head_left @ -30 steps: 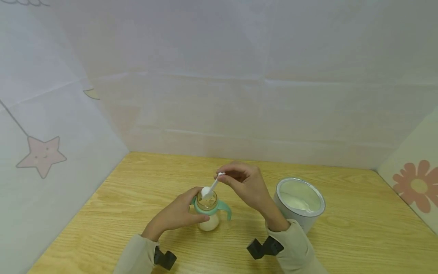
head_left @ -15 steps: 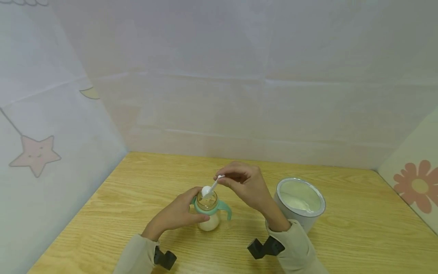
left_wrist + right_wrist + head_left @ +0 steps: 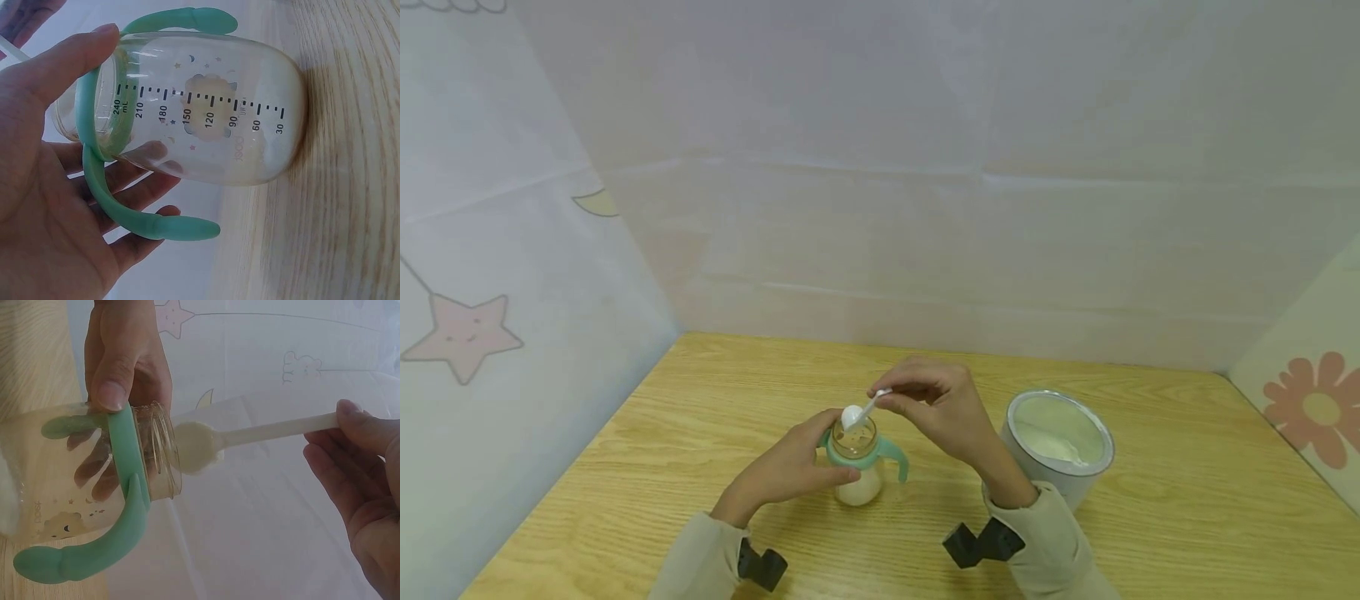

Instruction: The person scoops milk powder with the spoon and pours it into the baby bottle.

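Observation:
A clear baby bottle (image 3: 212,112) with a green two-handled ring stands upright on the table, its neck uncapped. Pale powder lies at its bottom, up to about the lowest marks in the left wrist view. My left hand (image 3: 793,462) grips the bottle around the ring, thumb on the near side and fingers behind. Between thumb and fingers my right hand (image 3: 936,404) pinches the handle end of a white measuring scoop (image 3: 281,430). The scoop's bowl is tipped at the bottle's mouth, at the rim. Whether powder is left inside the bowl is hidden.
Right of the bottle, beside my right forearm, stands an open milk powder tin (image 3: 1060,442) with pale powder inside. The wood-grain table (image 3: 1187,500) meets a pale printed cloth backdrop (image 3: 925,250) at the back and both sides.
The scoop's bowl has tilted slightly further over the bottle mouth, and its handle end has dropped a little with my right fingers. My left hand and the bottle have stayed in place.

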Tool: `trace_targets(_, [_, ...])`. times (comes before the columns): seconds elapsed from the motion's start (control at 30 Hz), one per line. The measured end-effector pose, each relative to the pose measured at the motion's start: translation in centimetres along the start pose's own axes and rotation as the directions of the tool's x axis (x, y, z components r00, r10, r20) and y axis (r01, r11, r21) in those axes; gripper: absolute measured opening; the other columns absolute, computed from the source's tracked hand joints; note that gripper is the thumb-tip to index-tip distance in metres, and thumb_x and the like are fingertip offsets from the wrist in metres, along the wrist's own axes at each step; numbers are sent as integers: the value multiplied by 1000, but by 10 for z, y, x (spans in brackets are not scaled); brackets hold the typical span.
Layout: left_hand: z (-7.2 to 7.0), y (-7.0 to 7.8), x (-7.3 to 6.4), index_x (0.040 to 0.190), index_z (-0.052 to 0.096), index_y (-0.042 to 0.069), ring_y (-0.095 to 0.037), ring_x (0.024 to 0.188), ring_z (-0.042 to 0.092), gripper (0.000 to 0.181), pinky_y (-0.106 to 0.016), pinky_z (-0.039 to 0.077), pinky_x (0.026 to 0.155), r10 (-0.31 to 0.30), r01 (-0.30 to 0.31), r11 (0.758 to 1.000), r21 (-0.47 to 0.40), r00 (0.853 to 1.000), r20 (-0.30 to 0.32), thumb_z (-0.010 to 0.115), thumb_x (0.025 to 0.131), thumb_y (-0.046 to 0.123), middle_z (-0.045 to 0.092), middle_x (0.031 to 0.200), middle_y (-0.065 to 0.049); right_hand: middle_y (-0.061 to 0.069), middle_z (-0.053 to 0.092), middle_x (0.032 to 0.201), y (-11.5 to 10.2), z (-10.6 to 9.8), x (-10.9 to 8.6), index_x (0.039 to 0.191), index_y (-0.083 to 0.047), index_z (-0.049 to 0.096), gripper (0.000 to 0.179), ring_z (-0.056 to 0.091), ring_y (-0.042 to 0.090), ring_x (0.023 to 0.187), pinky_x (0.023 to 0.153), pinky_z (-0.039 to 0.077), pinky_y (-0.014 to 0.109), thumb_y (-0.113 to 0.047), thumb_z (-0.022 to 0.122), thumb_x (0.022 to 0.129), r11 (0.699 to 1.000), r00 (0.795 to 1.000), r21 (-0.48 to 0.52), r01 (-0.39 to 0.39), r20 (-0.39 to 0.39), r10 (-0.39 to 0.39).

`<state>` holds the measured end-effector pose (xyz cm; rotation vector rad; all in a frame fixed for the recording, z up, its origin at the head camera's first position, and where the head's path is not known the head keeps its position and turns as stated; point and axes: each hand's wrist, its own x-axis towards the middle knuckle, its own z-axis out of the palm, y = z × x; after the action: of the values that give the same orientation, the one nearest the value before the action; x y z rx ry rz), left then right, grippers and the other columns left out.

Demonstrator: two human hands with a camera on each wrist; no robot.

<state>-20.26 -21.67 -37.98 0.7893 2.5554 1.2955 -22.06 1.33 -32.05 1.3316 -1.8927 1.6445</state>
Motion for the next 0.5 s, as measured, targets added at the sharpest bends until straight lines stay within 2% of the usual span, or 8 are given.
trace_targets(0.1, [0, 0, 0, 140, 37, 2, -34, 120, 53, 70, -56, 42, 100, -4, 4, 1000, 4, 1000, -3, 70, 86, 31, 53, 132, -15, 18, 69, 86, -1, 0, 0, 89, 4, 71, 10, 68, 14, 72, 61, 57, 26, 8, 69, 81, 1000, 1000, 1, -17, 1, 17])
trace_targets(0.33, [0, 1, 0, 140, 37, 2, -33, 119, 54, 69, -54, 42, 100, -10, 10, 1000, 4, 1000, -5, 71, 86, 31, 54, 131, -15, 20, 68, 85, 1, 1, 0, 89, 7, 69, 7, 66, 7, 77, 63, 57, 27, 6, 68, 82, 1000, 1000, 23, 16, 19, -16])
trace_targets(0.5, [-1, 1, 0, 140, 38, 3, -31, 118, 54, 68, -53, 43, 100, -8, 8, 1000, 13, 1000, -8, 70, 86, 31, 55, 130, -13, 21, 67, 85, 1, 0, 1, 88, 7, 69, 8, 66, 6, 80, 65, 58, 27, 2, 69, 83, 999, 999, 43, 17, 27, -19])
